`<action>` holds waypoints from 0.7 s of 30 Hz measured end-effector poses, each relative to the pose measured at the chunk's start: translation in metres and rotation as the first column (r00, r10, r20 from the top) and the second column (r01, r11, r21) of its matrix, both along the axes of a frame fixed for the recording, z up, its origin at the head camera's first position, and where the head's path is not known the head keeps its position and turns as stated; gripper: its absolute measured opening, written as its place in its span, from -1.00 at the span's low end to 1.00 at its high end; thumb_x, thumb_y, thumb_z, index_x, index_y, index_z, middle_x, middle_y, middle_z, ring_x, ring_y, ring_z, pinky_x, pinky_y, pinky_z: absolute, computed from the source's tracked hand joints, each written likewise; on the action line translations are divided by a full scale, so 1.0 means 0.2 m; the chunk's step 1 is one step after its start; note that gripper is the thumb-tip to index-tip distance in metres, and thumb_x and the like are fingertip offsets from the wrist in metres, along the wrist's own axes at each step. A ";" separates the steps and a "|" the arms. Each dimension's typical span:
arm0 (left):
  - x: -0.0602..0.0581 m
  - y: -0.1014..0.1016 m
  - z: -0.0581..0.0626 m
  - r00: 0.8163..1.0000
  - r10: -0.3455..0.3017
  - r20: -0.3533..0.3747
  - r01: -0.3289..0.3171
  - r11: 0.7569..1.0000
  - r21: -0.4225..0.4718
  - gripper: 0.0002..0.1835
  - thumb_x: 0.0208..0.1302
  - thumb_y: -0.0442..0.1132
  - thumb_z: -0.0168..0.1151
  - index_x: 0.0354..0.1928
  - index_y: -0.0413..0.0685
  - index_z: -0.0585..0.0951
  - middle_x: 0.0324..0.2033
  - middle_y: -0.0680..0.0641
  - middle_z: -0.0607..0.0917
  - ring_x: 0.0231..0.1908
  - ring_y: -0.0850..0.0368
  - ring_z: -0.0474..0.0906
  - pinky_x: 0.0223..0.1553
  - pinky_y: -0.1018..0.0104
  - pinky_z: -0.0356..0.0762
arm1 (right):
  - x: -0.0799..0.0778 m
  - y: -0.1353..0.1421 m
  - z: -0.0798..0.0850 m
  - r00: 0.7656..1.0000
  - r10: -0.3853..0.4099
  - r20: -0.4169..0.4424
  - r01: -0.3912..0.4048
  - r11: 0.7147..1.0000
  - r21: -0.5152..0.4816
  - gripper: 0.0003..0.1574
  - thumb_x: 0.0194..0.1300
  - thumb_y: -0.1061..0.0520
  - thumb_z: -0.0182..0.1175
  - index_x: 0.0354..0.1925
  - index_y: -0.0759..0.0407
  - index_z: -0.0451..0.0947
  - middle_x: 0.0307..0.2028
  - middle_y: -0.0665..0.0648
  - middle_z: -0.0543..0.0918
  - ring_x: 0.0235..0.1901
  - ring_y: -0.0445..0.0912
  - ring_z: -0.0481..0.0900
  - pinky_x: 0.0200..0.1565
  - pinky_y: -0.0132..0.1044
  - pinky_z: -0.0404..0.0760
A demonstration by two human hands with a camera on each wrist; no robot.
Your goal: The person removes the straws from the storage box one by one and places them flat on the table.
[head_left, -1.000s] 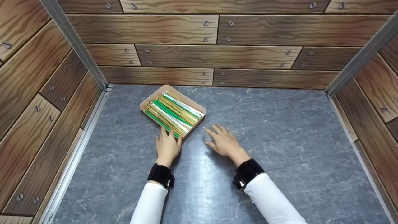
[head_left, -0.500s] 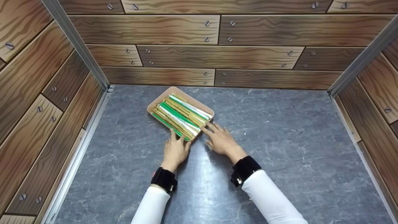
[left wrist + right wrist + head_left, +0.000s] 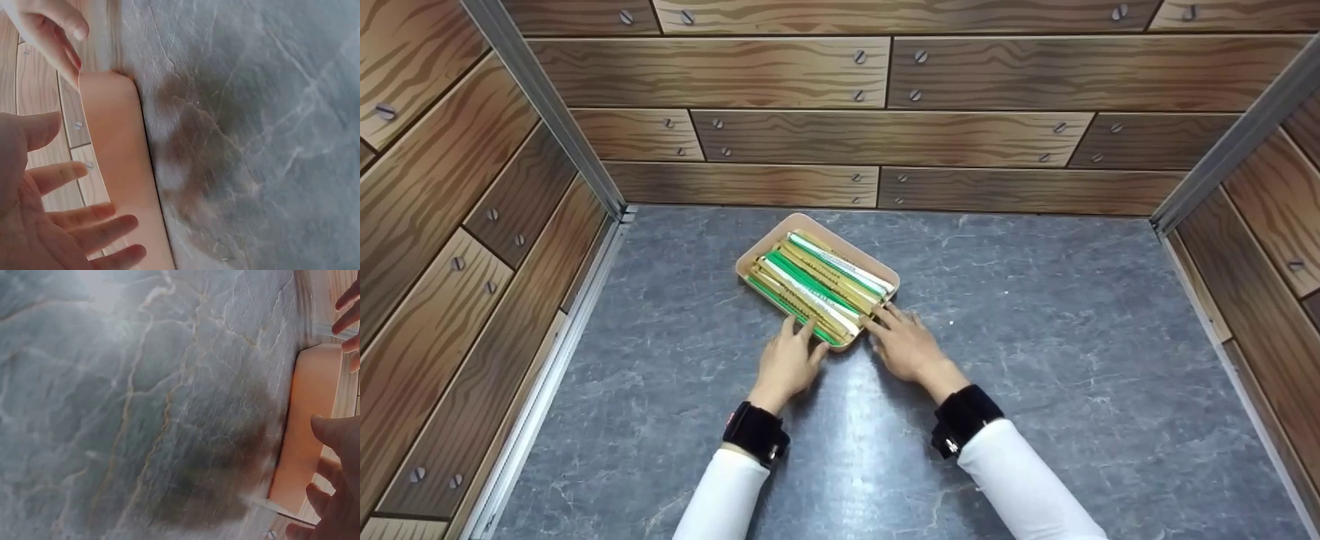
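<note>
Tray (image 3: 791,226): on the table (image 3: 1035,337), set askew with one corner pointing my way and its far corner near the back wall (image 3: 802,184).
Weight: I judge it light, thin-sided, with much of the load in the sticks (image 3: 814,283) lying inside.
Stiffness: the sides look firm enough to push on without folding; a hard squeeze might bow them.
Slip: smooth sides on a smooth table, so I expect it to slide readily, and to swivel if I press one side alone.
Breakage: little to fear, I think; the sticks look loose, though, and a sharp tilt could spill them over the rim.
Best hold: the two short ends, low and level, palms facing each other.
Left hand (image 3: 787,360): at the tray's near-left long side, fingers apart; I can't tell how hard they press.
Right hand (image 3: 910,349): at the tray's near-right short end, fingers apart and slightly bent, tips by the rim, not clamped.
Look: plain peach-tan, shallow, rectangular, corners rounded.
Filling: slim sticks in green, white and gold, laid lengthwise along the tray, their dark print too small to read.
</note>
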State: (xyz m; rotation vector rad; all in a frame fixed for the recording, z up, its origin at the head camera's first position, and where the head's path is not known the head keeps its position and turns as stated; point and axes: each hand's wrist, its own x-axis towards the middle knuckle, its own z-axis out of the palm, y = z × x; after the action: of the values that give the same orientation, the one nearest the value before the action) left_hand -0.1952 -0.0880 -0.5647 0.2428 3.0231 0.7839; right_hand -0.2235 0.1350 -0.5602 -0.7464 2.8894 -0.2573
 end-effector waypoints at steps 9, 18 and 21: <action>-0.03 -0.03 -0.02 0.998 -0.048 0.048 0.039 0.983 0.180 -0.36 0.41 -0.05 0.16 0.44 -0.15 0.30 0.41 -0.23 0.26 0.31 -0.25 0.30 0.28 -0.15 0.25 | 0.15 0.01 0.06 1.000 0.023 -0.020 -0.022 0.997 0.072 -0.30 0.40 -0.07 0.15 0.42 0.07 0.30 0.37 0.28 0.30 0.38 0.22 0.17 0.36 0.25 0.02; -0.05 -0.01 -0.01 0.993 -0.109 0.043 0.097 0.970 0.222 -0.41 0.42 -0.09 0.15 0.40 -0.20 0.35 0.36 -0.25 0.34 0.32 -0.20 0.29 0.32 -0.08 0.21 | 0.32 -0.01 0.10 0.998 0.056 -0.039 -0.053 0.996 0.078 -0.29 0.32 -0.07 0.25 0.33 0.19 0.41 0.21 0.32 0.47 0.20 0.25 0.40 0.28 0.18 0.27; -0.05 0.00 0.00 0.991 -0.129 0.047 0.112 0.958 0.263 -0.42 0.40 -0.14 0.16 0.38 -0.23 0.36 0.33 -0.28 0.37 0.30 -0.21 0.32 0.32 -0.07 0.22 | 0.37 -0.01 0.12 0.995 0.087 -0.052 -0.082 0.993 0.086 -0.32 0.31 -0.09 0.26 0.29 0.19 0.45 0.11 0.30 0.54 0.07 0.21 0.48 0.15 0.12 0.43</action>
State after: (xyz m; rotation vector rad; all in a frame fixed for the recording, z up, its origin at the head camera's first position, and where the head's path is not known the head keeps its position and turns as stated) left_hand -0.2051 -0.0881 -0.5648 0.3925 2.8089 1.1517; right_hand -0.1496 0.1329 -0.5368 -0.8719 2.8905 -0.1064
